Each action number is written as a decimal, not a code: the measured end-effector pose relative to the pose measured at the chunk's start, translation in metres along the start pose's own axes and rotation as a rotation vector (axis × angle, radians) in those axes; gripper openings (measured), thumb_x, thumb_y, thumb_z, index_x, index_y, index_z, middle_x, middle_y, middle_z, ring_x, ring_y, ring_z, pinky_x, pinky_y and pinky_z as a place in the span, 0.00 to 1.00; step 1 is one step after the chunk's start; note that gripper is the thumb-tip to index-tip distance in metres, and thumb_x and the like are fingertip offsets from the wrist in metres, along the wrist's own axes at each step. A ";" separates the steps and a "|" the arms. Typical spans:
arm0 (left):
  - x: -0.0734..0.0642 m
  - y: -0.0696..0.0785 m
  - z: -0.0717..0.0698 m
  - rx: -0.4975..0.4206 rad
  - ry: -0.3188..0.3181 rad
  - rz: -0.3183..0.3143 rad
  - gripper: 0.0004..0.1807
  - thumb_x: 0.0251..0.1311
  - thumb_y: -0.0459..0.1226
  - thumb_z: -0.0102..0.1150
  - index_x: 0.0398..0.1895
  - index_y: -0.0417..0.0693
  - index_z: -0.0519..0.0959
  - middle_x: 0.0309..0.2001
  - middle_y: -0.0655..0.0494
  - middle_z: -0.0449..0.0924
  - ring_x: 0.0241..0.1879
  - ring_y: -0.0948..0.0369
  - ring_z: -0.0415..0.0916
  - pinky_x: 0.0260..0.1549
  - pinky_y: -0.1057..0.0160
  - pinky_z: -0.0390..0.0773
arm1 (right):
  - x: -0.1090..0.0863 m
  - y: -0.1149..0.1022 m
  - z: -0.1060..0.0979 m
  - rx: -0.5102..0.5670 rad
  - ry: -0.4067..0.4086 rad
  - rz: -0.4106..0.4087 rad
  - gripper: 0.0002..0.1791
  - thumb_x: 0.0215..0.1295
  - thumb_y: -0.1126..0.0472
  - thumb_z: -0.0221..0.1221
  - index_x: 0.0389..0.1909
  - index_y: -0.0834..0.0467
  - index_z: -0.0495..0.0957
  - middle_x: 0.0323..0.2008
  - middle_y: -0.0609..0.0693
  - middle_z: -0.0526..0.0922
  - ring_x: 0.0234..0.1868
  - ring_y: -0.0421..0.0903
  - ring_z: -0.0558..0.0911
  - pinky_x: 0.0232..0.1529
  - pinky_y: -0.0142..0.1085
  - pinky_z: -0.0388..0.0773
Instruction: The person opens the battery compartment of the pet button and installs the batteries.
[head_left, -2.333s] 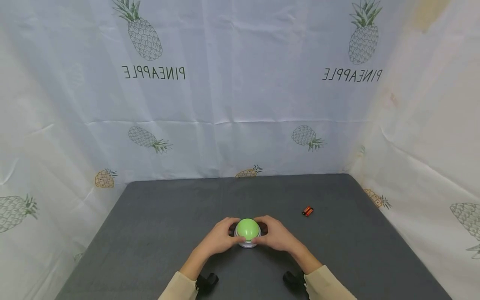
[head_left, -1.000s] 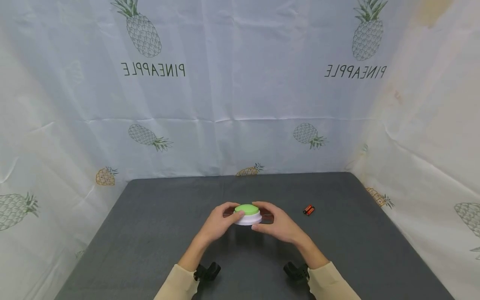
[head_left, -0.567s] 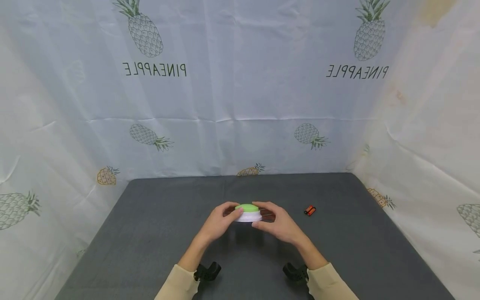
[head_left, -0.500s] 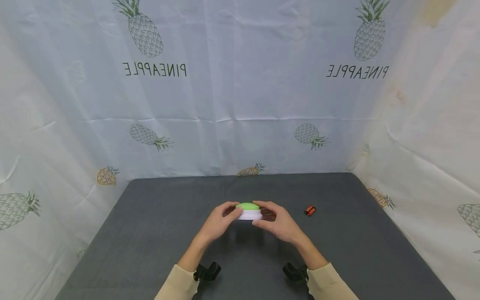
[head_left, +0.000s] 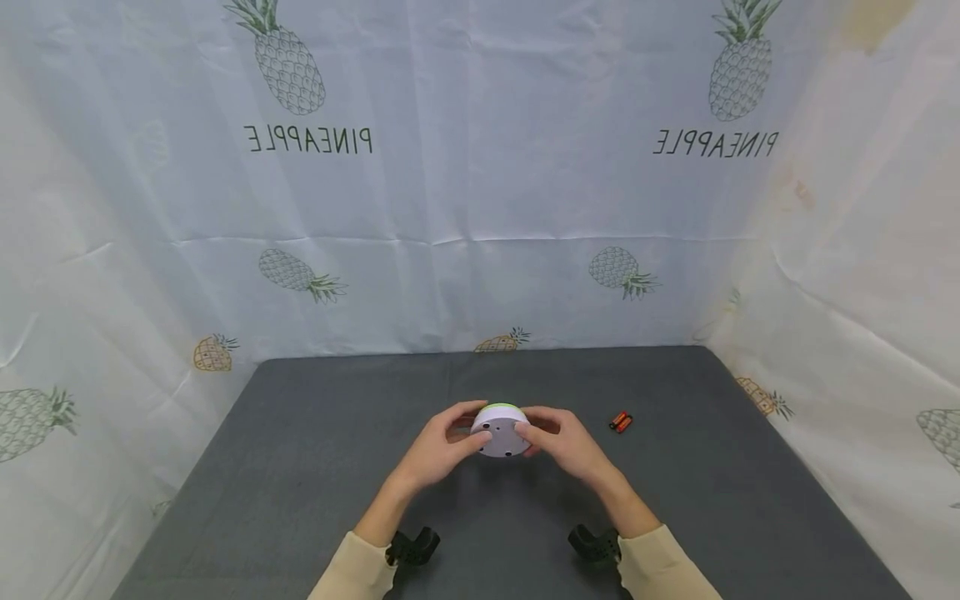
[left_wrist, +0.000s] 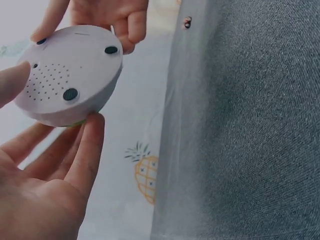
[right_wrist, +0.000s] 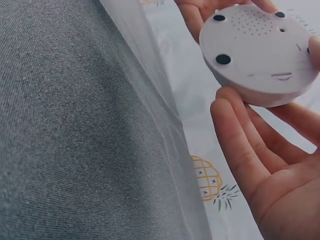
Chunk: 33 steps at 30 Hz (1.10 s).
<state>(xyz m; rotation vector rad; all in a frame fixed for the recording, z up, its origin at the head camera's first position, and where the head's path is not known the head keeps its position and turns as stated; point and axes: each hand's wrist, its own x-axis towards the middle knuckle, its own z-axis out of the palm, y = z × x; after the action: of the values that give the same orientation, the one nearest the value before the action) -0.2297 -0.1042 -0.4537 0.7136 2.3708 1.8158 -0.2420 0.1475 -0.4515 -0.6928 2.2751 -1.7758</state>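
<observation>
The left hand (head_left: 441,447) and right hand (head_left: 572,450) both pinched the tilted green-and-white buzzer (head_left: 502,439), which could slip if either grip slackened.

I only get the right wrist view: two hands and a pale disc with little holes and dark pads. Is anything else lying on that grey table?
Observer: Yes. The head view shows two orange-and-black batteries on the table, to the right of the disc.

Visitor: Is the thing pale all over?

Observer: No. In the head view, a thin strip of green shows past its upper edge.

Visitor: And what's the person wearing on their arms?

Observer: Beige sleeves, seen at the bottom of the head view.
</observation>
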 end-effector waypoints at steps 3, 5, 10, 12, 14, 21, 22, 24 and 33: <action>0.000 -0.001 0.001 -0.010 -0.002 0.024 0.26 0.70 0.38 0.63 0.69 0.43 0.72 0.58 0.48 0.78 0.57 0.52 0.77 0.51 0.62 0.80 | 0.000 -0.001 0.000 0.004 -0.003 0.027 0.21 0.76 0.55 0.58 0.60 0.66 0.78 0.50 0.60 0.83 0.42 0.53 0.85 0.43 0.53 0.84; 0.000 -0.001 0.002 -0.016 -0.007 0.028 0.24 0.70 0.38 0.63 0.67 0.44 0.74 0.56 0.48 0.79 0.56 0.53 0.77 0.49 0.63 0.81 | 0.000 -0.002 0.001 0.001 -0.005 0.039 0.21 0.76 0.54 0.58 0.59 0.66 0.79 0.49 0.60 0.84 0.41 0.52 0.85 0.41 0.53 0.84; 0.000 0.000 0.005 -0.026 -0.021 0.014 0.23 0.70 0.38 0.63 0.66 0.44 0.75 0.55 0.47 0.79 0.54 0.53 0.78 0.48 0.62 0.81 | 0.000 -0.002 0.002 -0.011 -0.011 0.051 0.21 0.76 0.53 0.57 0.58 0.65 0.79 0.48 0.59 0.84 0.40 0.52 0.84 0.40 0.52 0.84; 0.001 0.000 0.006 -0.015 -0.010 0.004 0.23 0.70 0.38 0.63 0.65 0.44 0.75 0.55 0.48 0.80 0.54 0.54 0.79 0.49 0.61 0.80 | 0.000 -0.002 0.003 -0.015 0.001 0.052 0.21 0.76 0.53 0.58 0.58 0.65 0.79 0.48 0.59 0.84 0.40 0.52 0.84 0.40 0.51 0.84; 0.001 0.000 0.006 -0.001 0.009 -0.003 0.22 0.69 0.39 0.64 0.64 0.45 0.75 0.55 0.49 0.80 0.55 0.54 0.79 0.52 0.58 0.79 | -0.001 -0.003 0.004 -0.018 0.023 0.051 0.20 0.76 0.53 0.58 0.58 0.64 0.79 0.49 0.59 0.84 0.40 0.51 0.84 0.40 0.52 0.84; 0.004 -0.001 0.007 0.007 0.095 -0.004 0.21 0.69 0.39 0.64 0.62 0.43 0.76 0.55 0.49 0.80 0.56 0.53 0.77 0.61 0.48 0.73 | -0.005 -0.011 0.011 -0.058 0.194 -0.021 0.20 0.69 0.58 0.66 0.58 0.61 0.80 0.50 0.57 0.83 0.40 0.49 0.85 0.38 0.49 0.85; 0.004 -0.001 0.007 0.005 0.111 -0.008 0.21 0.69 0.39 0.64 0.62 0.42 0.76 0.54 0.48 0.79 0.56 0.53 0.77 0.61 0.48 0.73 | -0.006 -0.012 0.013 -0.069 0.228 -0.029 0.20 0.68 0.58 0.67 0.58 0.59 0.80 0.49 0.57 0.83 0.40 0.48 0.85 0.38 0.46 0.85; 0.005 -0.001 0.009 -0.005 0.140 -0.013 0.21 0.69 0.38 0.64 0.61 0.41 0.75 0.54 0.47 0.79 0.56 0.52 0.78 0.60 0.50 0.75 | -0.007 -0.014 0.017 -0.086 0.295 -0.052 0.19 0.66 0.59 0.69 0.57 0.58 0.80 0.48 0.55 0.83 0.38 0.47 0.85 0.35 0.41 0.85; 0.008 0.002 0.018 -0.117 0.231 -0.076 0.20 0.68 0.35 0.63 0.59 0.37 0.72 0.49 0.44 0.81 0.45 0.53 0.82 0.41 0.53 0.83 | -0.004 -0.016 0.032 -0.242 0.505 -0.154 0.17 0.60 0.65 0.72 0.48 0.57 0.80 0.42 0.50 0.84 0.35 0.43 0.85 0.32 0.33 0.82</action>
<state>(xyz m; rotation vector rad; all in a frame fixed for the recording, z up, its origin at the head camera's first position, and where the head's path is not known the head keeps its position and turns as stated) -0.2306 -0.0848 -0.4550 0.4151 2.3615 2.0844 -0.2215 0.1183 -0.4459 -0.5090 2.8735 -1.9388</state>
